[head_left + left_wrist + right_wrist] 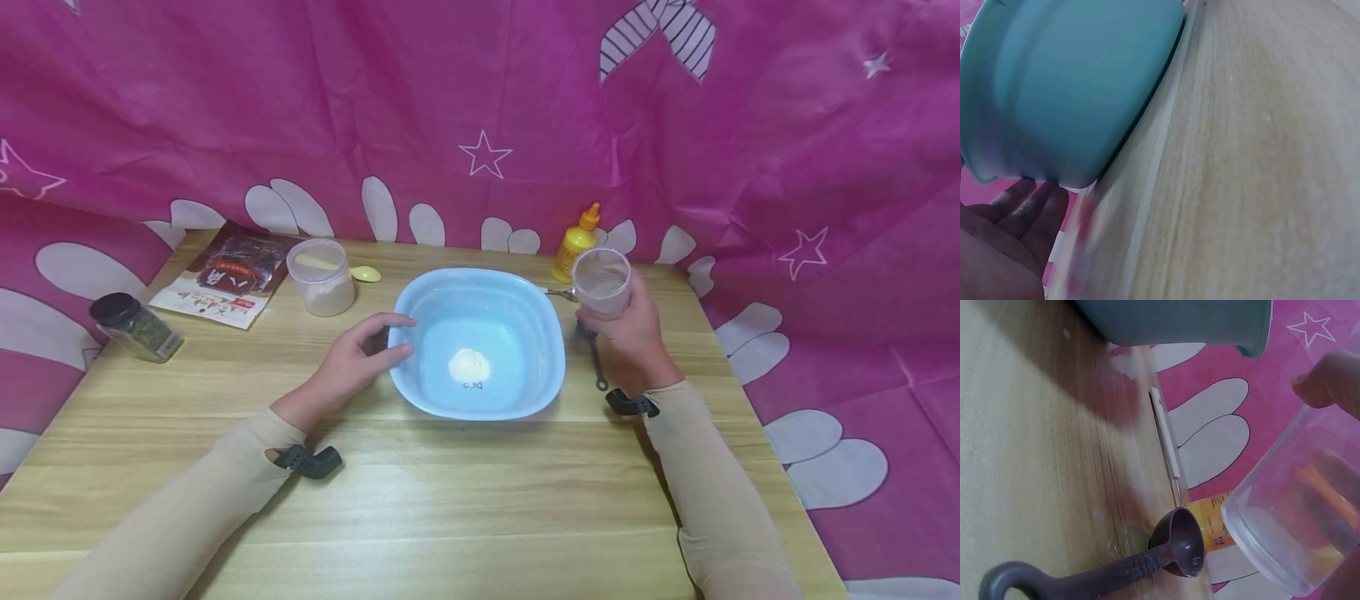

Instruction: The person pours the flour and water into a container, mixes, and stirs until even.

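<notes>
A light blue plastic basin (551, 367) stands on the table with a small heap of white powder (470, 367) on its bottom. My left hand (347, 362) holds the basin's left rim, thumb and forefinger over the edge; in the left wrist view, other fingers lie along the outer wall. To the basin's right, my right hand (636, 329) grips a clear plastic cup (602, 287) above the table. A dark measuring spoon (1182, 540) lies below that cup in the right wrist view.
Beyond the right hand stands a yellow squeeze bottle (575, 246), near a fork (562, 293). On the left are a tub of pale powder (327, 292), a yellow spoon (366, 273), a brown packet (228, 271) and a black-lidded jar (142, 329). A pink curtain (420, 108) hangs behind.
</notes>
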The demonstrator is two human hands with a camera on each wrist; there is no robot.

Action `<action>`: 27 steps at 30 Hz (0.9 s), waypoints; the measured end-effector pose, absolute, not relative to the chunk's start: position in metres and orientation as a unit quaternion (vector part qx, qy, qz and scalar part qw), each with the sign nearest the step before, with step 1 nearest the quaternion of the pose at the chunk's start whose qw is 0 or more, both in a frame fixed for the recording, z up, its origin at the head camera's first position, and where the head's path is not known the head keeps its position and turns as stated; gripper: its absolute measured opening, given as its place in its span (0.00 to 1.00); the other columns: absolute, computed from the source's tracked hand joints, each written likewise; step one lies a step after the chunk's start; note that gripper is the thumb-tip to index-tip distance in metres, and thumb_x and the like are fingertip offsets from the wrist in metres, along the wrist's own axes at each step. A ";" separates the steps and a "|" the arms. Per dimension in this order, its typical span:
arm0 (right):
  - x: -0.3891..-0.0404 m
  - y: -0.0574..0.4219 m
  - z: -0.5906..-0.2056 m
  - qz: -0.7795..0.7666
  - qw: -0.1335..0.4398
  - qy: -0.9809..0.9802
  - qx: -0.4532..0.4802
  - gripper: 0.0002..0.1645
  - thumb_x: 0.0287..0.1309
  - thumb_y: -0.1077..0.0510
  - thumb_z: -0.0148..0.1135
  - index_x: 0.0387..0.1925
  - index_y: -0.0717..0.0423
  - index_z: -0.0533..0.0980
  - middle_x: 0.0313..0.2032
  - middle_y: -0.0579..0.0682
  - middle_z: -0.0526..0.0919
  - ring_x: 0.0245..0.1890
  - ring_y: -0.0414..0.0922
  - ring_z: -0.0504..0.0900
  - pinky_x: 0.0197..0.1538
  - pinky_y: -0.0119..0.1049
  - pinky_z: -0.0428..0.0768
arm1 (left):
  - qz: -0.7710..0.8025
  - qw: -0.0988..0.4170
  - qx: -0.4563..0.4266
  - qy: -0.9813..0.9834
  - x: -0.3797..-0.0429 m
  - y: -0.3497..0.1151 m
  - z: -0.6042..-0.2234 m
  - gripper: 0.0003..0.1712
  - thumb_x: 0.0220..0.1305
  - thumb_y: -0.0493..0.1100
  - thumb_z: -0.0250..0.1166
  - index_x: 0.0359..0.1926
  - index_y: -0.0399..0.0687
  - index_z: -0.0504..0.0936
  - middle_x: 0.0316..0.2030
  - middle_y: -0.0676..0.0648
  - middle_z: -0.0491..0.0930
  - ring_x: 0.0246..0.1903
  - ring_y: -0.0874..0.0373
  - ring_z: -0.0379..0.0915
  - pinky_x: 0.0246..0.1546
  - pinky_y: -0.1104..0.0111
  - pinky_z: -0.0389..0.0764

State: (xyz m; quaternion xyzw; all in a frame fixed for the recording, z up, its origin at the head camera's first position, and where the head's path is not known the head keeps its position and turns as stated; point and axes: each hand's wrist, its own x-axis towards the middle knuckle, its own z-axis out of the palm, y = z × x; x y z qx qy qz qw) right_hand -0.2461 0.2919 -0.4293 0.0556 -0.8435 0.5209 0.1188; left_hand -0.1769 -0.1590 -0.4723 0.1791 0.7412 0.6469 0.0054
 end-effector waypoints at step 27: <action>-0.250 0.293 -0.432 0.419 0.183 -0.871 0.180 0.46 0.46 0.65 0.90 0.67 0.54 0.78 0.64 0.56 0.79 0.67 0.56 0.75 0.76 0.63 0.69 | 0.644 0.004 0.176 0.744 -0.177 -0.158 -0.472 0.24 0.73 0.34 0.74 0.67 0.41 0.84 0.65 0.37 0.83 0.57 0.55 0.83 0.56 0.71 0.87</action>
